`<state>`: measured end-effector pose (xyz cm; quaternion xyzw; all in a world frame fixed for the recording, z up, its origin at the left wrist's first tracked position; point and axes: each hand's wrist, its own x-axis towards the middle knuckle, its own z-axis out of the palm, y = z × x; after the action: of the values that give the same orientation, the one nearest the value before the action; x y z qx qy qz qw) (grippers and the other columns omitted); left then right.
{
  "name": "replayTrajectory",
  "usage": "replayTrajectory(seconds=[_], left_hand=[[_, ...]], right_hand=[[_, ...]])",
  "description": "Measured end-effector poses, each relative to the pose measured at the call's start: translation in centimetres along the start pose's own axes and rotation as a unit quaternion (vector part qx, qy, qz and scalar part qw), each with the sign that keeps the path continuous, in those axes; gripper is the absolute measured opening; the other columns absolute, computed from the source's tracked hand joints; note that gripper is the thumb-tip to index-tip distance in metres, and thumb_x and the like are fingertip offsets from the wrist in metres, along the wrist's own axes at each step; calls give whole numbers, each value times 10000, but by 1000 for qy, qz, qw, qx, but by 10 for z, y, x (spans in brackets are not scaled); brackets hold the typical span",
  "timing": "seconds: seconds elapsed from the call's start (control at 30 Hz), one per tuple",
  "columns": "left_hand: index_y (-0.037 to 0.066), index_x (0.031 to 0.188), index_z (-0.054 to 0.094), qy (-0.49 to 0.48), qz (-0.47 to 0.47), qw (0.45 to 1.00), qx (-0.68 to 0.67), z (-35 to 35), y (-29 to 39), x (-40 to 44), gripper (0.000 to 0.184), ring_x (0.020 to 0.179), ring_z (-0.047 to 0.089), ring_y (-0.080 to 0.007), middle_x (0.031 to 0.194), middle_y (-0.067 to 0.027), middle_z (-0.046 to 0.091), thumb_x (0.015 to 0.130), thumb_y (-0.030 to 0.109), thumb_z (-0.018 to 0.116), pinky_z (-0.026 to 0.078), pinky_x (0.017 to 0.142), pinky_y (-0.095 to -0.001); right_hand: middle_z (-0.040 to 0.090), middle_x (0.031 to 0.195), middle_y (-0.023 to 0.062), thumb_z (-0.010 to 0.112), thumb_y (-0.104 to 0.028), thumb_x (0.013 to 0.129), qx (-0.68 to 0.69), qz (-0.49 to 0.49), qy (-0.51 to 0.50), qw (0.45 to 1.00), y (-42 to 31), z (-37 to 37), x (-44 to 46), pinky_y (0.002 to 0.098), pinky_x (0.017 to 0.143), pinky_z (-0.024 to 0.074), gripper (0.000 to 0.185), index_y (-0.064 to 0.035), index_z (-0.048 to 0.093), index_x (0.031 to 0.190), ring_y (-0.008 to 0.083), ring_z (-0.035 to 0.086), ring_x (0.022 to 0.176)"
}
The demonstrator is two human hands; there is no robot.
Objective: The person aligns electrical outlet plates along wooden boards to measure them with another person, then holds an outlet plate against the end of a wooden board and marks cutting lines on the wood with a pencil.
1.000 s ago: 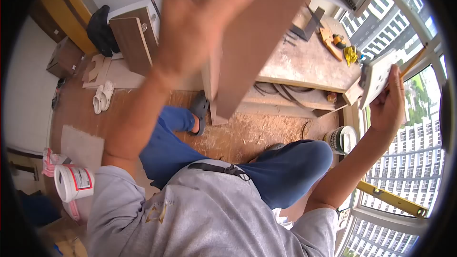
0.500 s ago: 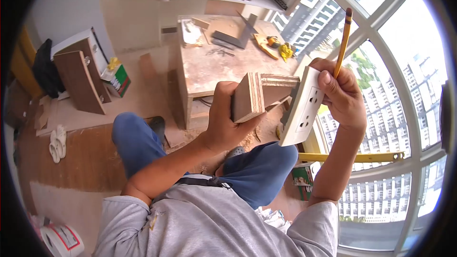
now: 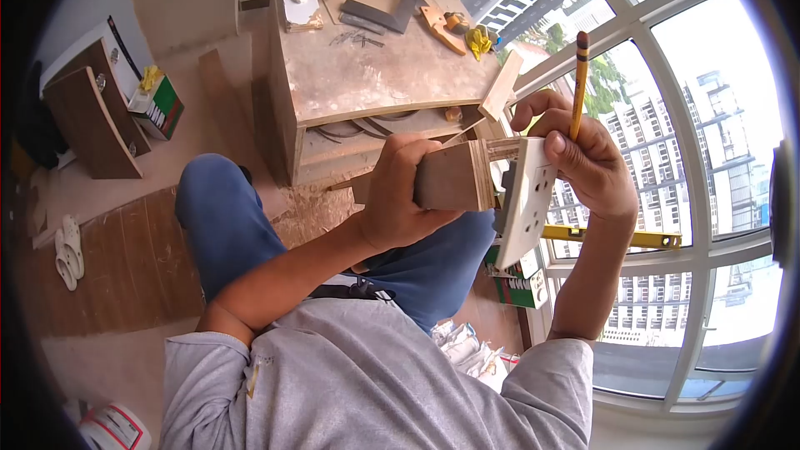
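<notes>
My left hand point(image 3: 395, 200) is wrapped around a plywood piece point(image 3: 450, 179) with layered edges, held above my knees. In my right hand point(image 3: 593, 165) are a white double power socket point(image 3: 523, 215), pinched near its top edge by the thumb, and a yellow pencil point(image 3: 581, 83) that points up between the fingers. The socket's dark back faces the plywood's right end, close beside it. Whether the two touch, I cannot tell.
Ahead stands a dusty wooden cabinet point(image 3: 358, 75) bearing a black try square point(image 3: 392, 12), a handsaw point(image 3: 442, 29) and yellow items. A yellow spirit level point(image 3: 654, 239) lies by the windows at right. Hinged panels point(image 3: 92, 121) and a green box point(image 3: 158, 108) stand left.
The socket and the plywood have come closer together, and the plywood has turned so its broad side shows. Some right fingers have lifted and spread. My view has shifted, showing more of the cabinet.
</notes>
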<state>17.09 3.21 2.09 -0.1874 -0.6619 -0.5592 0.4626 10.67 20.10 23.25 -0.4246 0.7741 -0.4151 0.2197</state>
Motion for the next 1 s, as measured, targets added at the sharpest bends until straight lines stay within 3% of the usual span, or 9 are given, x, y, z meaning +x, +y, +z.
replayTrajectory(seconds=[0.17,0.37,0.43,0.47,0.53,0.57,0.63,0.83,1.0], left_hand=[[37,1241,462,1,-3,1000,0,-3,-1,-2,756,1038,544,-358,1138,-170,530,688,307,901,460,901,-443],[-8,1330,411,-100,-15,993,67,-19,7,1,924,1116,503,-393,1237,-224,475,733,566,821,394,999,-491],[-49,1465,291,-102,-4,994,46,-27,17,6,1105,1216,454,-434,1357,-279,403,754,665,747,348,1061,-504],[-49,1465,291,-102,-3,994,46,-31,25,11,1105,1216,454,-434,1357,-279,403,754,665,747,348,1061,-504],[-53,1535,170,-118,-14,992,-31,-36,40,23,1242,1300,394,-466,1436,-313,332,733,716,725,327,1095,-513],[-53,1535,170,-119,-14,992,-29,-36,44,29,1242,1300,394,-466,1436,-313,332,733,716,725,327,1095,-513],[-33,1543,182,-138,81,985,-58,-38,49,42,1290,1345,351,-471,1460,-316,311,674,715,773,323,1104,-519],[-27,1515,255,-136,82,985,-67,-44,51,46,1277,1305,387,-435,1393,-266,356,620,667,844,353,1075,-520],[-38,1508,253,-106,73,988,-80,-38,46,43,1244,1337,364,-430,1403,-260,357,634,597,872,339,1108,-505]], right_hand=[[584,1082,72,571,-247,1029,-44,7,-6,999,-4,6,3,303,844,447,252,-4,633,1046,137,544,965],[604,917,21,598,-256,1020,-73,144,0,987,-22,11,7,274,785,459,257,-7,644,1064,107,564,862],[573,795,-29,610,-279,1016,-19,162,14,987,-21,14,9,224,645,437,275,-18,661,1087,55,530,720],[573,795,-29,610,-279,1016,-18,161,15,987,-24,15,8,224,645,437,275,-18,661,1087,55,530,720],[540,720,-62,624,-298,1009,90,259,50,960,-32,17,7,184,519,351,287,-35,675,1111,8,450,599],[540,720,-62,624,-298,1009,91,258,50,961,-31,19,7,184,519,351,287,-35,675,1111,8,450,599],[550,707,-63,646,-319,995,65,229,31,971,-29,23,10,177,452,271,295,-46,688,1099,-11,394,535],[528,695,-70,672,-317,976,52,232,82,968,-34,36,13,176,456,284,265,-65,687,1057,-14,392,516],[610,696,-38,754,-333,911,85,201,174,960,-25,47,12,165,468,376,286,-60,711,986,4,528,551]])
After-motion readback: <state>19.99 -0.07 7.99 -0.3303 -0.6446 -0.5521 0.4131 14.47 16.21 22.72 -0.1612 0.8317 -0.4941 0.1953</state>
